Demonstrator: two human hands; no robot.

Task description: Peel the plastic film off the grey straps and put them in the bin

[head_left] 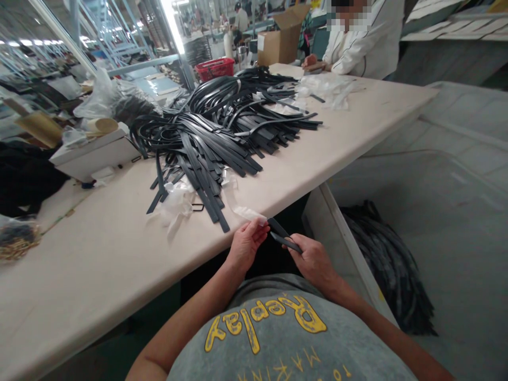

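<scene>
Surface: beige worktable (pixel 341 132), smooth top, edge running diag. L-lower to R-upper. Centre of top: big heap of dk strips (pixel 214 137), looped at far L side, cut ends fanned toward near edge. Crumpled clear plastic (pixel 174 203) by near ends of heap; blk rect. loop (pixel 197 207) just beside it. L side: white box (pixel 95 153) w/ tape roll (pixel 101 125) on top; bag of gold-col. bits (pixel 18 238) at far L.

Room: large workshop, lit tubes, lt-blue framing. Behind heap: red basket (pixel 215 69), open cardboard box (pixel 281 39). Co-worker in white jacket (pixel 363 47) at far side of table, forearms on top. R, below table level: pale bin (pixel 448 211) w/ bundle of dk strips (pixel 391 270) inside.

Fingers: both hands just off near table edge, in front of torso. L hand (pixel 246 246): thumb + fingers drawn together, gap nil, on white film strip (pixel 248 212); tips meet end of held strap, can't tell if strap is pinched too. R hand (pixel 315 262): fingers curled closed round dk strap (pixel 291 245), which spans betw. hands; 2 lengths visible, folded or separate unclear.
</scene>
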